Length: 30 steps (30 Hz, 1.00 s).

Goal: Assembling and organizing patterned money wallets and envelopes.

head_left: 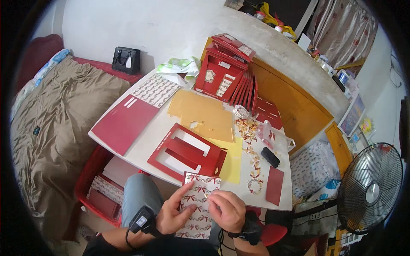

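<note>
While the left hand (176, 210) grips a wreath-patterned sheet (197, 220) by its left edge, thumb across the front, the right hand's (228, 210) fingers pinch a tiny pale piece (206, 195) over it, near the red cut-out frame (184, 150) on the counter (151, 134).

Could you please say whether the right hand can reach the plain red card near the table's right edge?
Probably yes: the red card lies uncovered close to the right hand, though that hand seems to pinch a small piece.
</note>
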Tool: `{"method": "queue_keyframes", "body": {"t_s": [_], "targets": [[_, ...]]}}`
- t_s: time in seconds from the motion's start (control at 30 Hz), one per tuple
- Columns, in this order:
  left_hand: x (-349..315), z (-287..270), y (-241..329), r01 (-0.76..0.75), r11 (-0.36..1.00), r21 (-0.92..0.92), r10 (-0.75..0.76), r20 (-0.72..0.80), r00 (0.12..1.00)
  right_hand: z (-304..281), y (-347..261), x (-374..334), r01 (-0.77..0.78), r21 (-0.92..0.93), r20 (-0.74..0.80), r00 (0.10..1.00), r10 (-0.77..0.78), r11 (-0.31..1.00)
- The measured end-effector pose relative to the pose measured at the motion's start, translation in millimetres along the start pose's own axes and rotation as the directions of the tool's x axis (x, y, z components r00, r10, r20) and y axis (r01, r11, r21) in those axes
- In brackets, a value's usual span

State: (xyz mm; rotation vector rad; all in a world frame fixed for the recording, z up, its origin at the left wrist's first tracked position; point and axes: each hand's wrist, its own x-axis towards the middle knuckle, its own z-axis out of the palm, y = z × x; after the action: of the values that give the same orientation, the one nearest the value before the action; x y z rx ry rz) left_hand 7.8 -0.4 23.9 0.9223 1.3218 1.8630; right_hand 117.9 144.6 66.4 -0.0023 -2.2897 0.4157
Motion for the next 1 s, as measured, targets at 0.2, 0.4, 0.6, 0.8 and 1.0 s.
{"method": "queue_keyframes", "body": {"t_s": [0.2,0.4,0.6,0.8,1.0], "targets": [[-23,6,-4,0.026,0.999,0.029,-0.026,-0.005,1.0,11,2,-16,0.177,-0.149,0.084,0.983,-0.166,0.973],[-26,8,-9,0.027,0.998,0.05,-0.026,-0.015,1.0,11,3,-22,0.242,-0.203,0.15,0.965,-0.214,0.949],[-25,11,-18,0.026,0.999,0.022,-0.025,-0.045,0.999,13,4,-21,0.228,-0.21,0.194,0.963,-0.188,0.951],[-26,10,-17,0.024,0.997,0.073,-0.02,-0.054,0.998,23,-5,-24,0.198,-0.277,0.227,0.964,-0.136,0.94],[-26,4,-15,-0.022,0.957,0.29,0.033,-0.033,0.999,24,-14,-21,0.091,-0.258,0.277,0.961,-0.016,0.962]]}}
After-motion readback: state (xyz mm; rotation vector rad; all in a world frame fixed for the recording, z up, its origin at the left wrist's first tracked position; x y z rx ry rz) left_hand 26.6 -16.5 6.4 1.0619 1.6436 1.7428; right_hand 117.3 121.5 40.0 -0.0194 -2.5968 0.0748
